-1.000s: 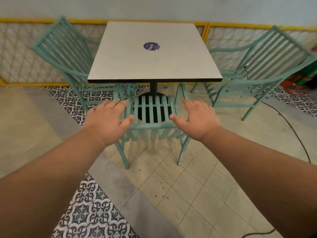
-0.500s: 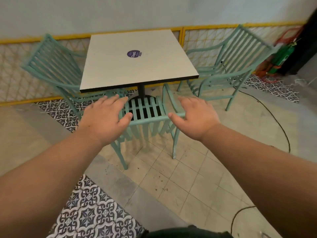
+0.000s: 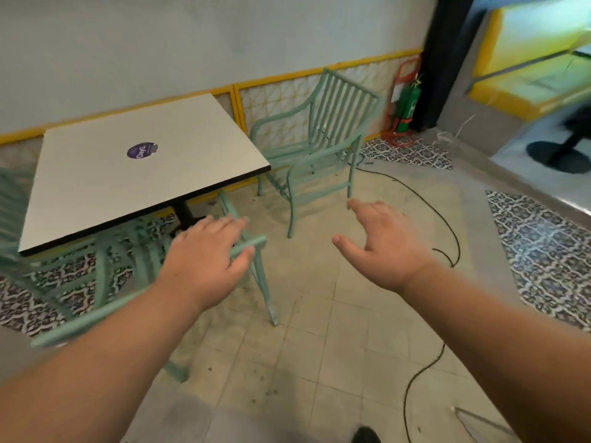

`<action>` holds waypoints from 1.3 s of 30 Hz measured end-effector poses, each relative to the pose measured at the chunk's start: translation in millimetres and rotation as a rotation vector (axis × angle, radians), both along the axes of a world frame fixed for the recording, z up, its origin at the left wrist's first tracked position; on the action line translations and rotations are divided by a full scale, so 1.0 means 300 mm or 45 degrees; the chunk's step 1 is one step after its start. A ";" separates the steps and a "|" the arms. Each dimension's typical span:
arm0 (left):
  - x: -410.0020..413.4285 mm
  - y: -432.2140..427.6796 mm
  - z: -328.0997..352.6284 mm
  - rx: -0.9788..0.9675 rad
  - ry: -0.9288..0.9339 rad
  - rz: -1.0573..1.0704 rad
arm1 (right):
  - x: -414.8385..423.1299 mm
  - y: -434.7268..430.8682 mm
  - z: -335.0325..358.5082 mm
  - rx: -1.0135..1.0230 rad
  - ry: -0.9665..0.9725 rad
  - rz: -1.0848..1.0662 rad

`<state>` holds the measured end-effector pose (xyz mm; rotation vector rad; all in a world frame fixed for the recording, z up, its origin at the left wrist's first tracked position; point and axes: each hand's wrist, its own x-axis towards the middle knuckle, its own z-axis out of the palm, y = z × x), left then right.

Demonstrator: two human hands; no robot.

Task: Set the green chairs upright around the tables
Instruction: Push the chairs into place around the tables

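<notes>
Left hand point(image 3: 204, 260): palm down, fingers straight and spread, over the right end of the near chair's top rail. The thumb tip lies at the rail, but motion blur hides whether it touches. It grips nothing.
Right hand point(image 3: 383, 247): apart from the left one, in the air over bare floor, with fingers loosely spread, thumb out and nothing in it.
Near green chair point(image 3: 256, 242): upright on its legs, directly beneath the left hand and forearm, and pushed in against the bench. It is blurred.
Second green chair point(image 3: 315, 155): upright, beyond the gap between the two hands, at the bench's right side with its back toward the wall.
Third green chair point(image 3: 11, 199): only a blurred part shows, far to the left of the left hand, past the bench.
Bench point(image 3: 96, 193): a pale square top on a dark post, just beyond the left hand, with a round purple sticker point(image 3: 140, 150) on it.
Floor point(image 3: 319, 346): beige tiles under both hands, with patterned tiles point(image 3: 543, 257) to the right of the right hand.
Cable point(image 3: 405, 410): black, on the floor, curving past the right wrist.
Fire extinguisher point(image 3: 406, 105): green, by the wall, well beyond the right hand.
</notes>
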<state>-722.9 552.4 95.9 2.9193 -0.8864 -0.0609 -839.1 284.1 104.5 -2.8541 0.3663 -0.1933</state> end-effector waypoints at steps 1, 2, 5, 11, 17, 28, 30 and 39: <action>0.003 -0.080 0.000 -0.015 -0.002 -0.013 | -0.005 -0.075 0.002 -0.009 0.002 -0.024; 0.008 -0.155 0.002 -0.029 0.000 -0.024 | -0.009 -0.144 0.005 -0.022 0.006 -0.044; 0.026 -0.352 0.017 -0.054 -0.003 -0.035 | -0.018 -0.316 0.028 -0.013 0.022 -0.075; 0.115 -0.616 0.045 -0.084 -0.010 -0.062 | 0.067 -0.570 0.070 -0.062 0.048 -0.104; 0.325 -0.811 0.023 -0.083 0.005 -0.093 | 0.268 -0.748 0.042 -0.053 0.064 -0.113; 0.888 -1.244 0.030 -0.032 -0.025 -0.211 | 0.765 -1.119 0.039 -0.027 0.060 -0.184; 0.971 -1.346 0.041 -0.036 -0.011 -0.232 | 0.834 -1.197 0.036 -0.026 0.063 -0.191; 1.242 -1.823 -0.051 -0.066 0.008 -0.120 | 1.173 -1.689 -0.015 -0.061 0.116 -0.067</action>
